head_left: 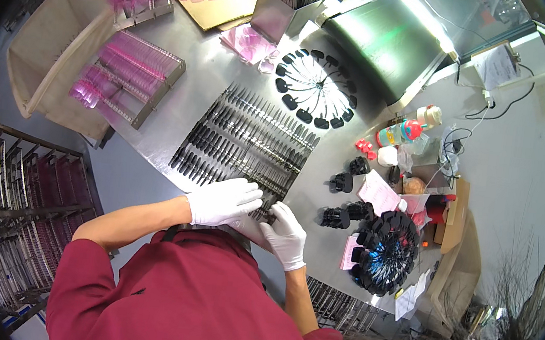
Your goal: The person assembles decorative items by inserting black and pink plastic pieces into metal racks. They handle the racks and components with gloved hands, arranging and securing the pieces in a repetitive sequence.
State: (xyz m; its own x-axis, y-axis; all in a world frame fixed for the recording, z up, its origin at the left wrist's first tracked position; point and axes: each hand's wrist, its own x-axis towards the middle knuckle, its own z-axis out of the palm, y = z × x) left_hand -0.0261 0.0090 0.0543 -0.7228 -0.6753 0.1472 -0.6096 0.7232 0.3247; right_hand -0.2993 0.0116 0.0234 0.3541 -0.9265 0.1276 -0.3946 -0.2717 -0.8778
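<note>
A rack [248,144] on the steel table carries several rows of slim dark blade-shaped pieces with pale metal clips. My left hand [225,201], in a white glove, lies over the rack's near edge, its fingers stretched out to the right. My right hand [287,237], gloved too, is at the rack's near right corner. Its thumb and forefinger stand apart, with dark pieces showing between them. Whether either hand touches a piece is hidden by the gloves.
Left are a rack of pink clear pieces [129,73] and a beige bin [51,51]. Beyond the dark pieces lies a ring of black-tipped parts [319,88]. A dark round bundle [387,253], black clips [342,181] and a bottle [397,133] stand right. A conveyor [384,42] is behind.
</note>
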